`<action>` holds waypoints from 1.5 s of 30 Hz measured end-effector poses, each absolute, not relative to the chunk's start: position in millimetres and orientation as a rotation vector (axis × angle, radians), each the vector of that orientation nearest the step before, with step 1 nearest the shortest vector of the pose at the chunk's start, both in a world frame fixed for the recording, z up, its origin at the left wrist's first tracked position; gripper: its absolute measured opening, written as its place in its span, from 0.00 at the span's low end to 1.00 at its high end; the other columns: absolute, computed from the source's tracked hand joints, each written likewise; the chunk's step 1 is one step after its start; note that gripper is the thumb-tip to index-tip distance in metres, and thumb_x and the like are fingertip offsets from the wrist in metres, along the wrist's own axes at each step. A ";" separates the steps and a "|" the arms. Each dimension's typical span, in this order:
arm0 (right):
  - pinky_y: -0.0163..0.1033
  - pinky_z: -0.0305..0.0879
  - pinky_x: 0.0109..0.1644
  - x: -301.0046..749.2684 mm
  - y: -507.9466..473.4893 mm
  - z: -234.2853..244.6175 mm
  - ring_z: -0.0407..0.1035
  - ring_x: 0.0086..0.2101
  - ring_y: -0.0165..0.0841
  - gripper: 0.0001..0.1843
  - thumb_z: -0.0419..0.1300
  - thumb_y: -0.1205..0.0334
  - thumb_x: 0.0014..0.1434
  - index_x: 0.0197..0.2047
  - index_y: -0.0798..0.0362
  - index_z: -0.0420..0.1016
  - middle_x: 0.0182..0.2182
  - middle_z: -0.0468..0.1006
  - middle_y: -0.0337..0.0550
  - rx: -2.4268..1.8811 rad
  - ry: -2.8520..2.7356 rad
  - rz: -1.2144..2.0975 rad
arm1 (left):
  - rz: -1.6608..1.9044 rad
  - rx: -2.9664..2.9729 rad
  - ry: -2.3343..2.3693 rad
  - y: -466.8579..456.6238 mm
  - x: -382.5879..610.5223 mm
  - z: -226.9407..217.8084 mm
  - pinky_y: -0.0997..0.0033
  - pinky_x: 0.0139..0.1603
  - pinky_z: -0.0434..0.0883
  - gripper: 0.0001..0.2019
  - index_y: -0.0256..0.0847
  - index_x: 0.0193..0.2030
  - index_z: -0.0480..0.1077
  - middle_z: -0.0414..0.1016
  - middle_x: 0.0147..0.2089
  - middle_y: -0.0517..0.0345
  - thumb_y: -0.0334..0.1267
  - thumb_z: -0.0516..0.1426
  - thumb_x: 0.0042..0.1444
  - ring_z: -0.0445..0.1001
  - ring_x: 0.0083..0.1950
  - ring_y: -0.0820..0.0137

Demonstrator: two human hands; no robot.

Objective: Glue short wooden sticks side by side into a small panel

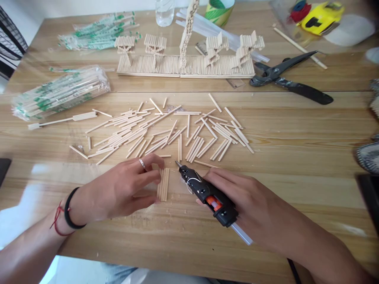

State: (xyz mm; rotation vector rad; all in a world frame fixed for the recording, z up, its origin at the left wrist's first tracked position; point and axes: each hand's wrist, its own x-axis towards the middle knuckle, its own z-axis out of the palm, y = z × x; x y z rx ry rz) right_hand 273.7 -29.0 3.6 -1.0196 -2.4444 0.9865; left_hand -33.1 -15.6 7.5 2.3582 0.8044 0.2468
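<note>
My left hand rests on the wooden table with its fingertips pinching a small flat panel of short sticks laid side by side. My right hand grips a black glue gun with an orange trigger; its nozzle points up-left, just right of the panel's top end. A clear glue stick pokes out of the gun's back. Beyond both hands lies a scatter of several cut wooden sticks.
A stick-built model with towers stands at the back centre. Black cutting pliers lie to its right. Wrapped chopstick bundles sit at left and back left. A plastic bottle, a green cup and a yellow tape measure line the far edge.
</note>
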 end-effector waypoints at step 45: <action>0.50 0.79 0.39 276.3 -29.7 7.7 0.80 0.38 0.49 0.15 0.56 0.74 0.63 0.46 0.44 0.72 0.38 0.81 0.45 -1.092 -2.413 1.096 | 0.254 2.348 0.789 -13.2 -31.7 9.2 0.59 0.52 0.78 0.03 0.39 0.46 0.71 0.74 0.59 0.41 0.35 0.59 0.73 0.81 0.51 0.58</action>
